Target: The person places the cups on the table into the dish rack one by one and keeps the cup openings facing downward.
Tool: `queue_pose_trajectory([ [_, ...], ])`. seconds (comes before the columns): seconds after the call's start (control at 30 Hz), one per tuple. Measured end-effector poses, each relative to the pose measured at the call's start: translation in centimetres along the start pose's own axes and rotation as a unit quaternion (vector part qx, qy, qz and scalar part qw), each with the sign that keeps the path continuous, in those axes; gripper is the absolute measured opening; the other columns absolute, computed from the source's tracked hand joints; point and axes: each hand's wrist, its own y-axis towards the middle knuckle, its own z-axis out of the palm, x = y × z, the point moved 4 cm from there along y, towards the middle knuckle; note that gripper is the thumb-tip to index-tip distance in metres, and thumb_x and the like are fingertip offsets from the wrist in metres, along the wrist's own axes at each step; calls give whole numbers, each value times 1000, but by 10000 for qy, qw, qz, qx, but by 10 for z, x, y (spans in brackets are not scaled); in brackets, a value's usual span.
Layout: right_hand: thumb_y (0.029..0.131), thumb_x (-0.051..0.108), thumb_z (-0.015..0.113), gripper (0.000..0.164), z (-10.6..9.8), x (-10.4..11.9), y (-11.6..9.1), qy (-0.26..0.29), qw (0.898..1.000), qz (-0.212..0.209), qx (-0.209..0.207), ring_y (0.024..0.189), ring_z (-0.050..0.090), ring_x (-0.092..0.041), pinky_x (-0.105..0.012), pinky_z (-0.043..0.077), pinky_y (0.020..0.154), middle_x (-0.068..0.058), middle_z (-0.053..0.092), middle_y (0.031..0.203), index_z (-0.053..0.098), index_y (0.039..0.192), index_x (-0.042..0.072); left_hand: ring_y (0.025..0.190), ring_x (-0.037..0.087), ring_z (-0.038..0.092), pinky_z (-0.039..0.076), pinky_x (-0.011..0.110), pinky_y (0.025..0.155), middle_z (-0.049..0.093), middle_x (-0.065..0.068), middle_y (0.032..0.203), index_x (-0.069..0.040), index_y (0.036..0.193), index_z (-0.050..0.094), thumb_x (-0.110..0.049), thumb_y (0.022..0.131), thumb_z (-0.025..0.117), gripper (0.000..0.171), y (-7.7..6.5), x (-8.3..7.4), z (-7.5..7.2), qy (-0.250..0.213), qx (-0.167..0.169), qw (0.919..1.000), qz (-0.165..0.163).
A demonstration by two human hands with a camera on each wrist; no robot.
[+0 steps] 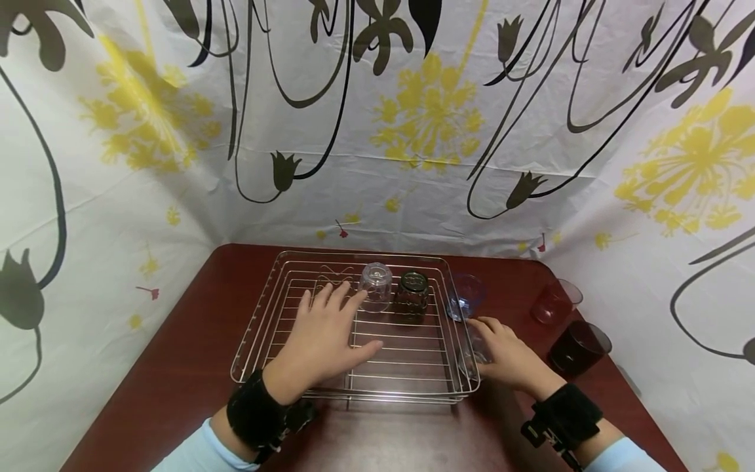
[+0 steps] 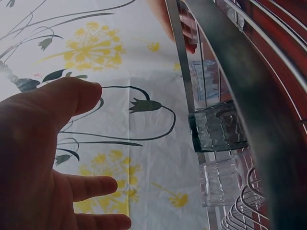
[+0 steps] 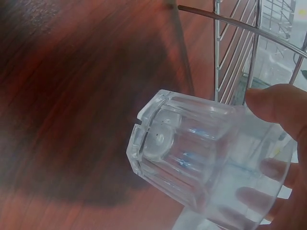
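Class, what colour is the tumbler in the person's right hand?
The tumbler is clear and colourless; it shows best in the right wrist view.

A clear glass (image 3: 184, 153), faceted toward its base and smooth and wider at the rim, sits tilted in the grip of the right hand (image 1: 504, 351), just beside the right edge of a silver, rectangular wire rack (image 1: 407, 394). On the rack, near the spread fingers of the left hand (image 1: 324, 334), a second clear glass (image 1: 375, 288) stands upside down beside an upside-down dark green glass (image 1: 411, 295).
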Motion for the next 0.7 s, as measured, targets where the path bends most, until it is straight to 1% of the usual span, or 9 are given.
queue_pose_trajectory([
  [0.23,82,38,81,78,0,-3,0,101,9999,-16,-22,124,50,-45,-59,48,94,-21,49,138,47,146,9,148,38,30,21,68,115,32,9,162,-31,154,39,-80,83,52,88,1,0,5,22,75,10000,-13],
  [0.4,83,35,81,77,-4,-3,-1,-14,10000,26,18,119,52,-44,-57,50,90,-21,50,134,47,147,8,148,38,29,21,68,116,31,9,162,-29,155,38,-81,83,52,90,0,0,6,14,102,9999,-16],
  [0.57,80,29,82,77,-11,-6,-2,-191,9996,38,-201,116,54,-42,-54,51,88,-20,52,130,49,146,8,149,38,28,20,68,116,31,9,163,-29,155,36,-79,82,54,91,0,1,6,-61,49,10000,-44],
  [0.7,79,29,82,78,-18,-7,-1,-213,9993,54,-292,115,54,-43,-54,51,86,-21,52,130,49,146,9,149,38,28,19,67,117,31,9,163,-27,156,36,-79,82,56,92,1,3,5,-166,2,9998,-54],
])
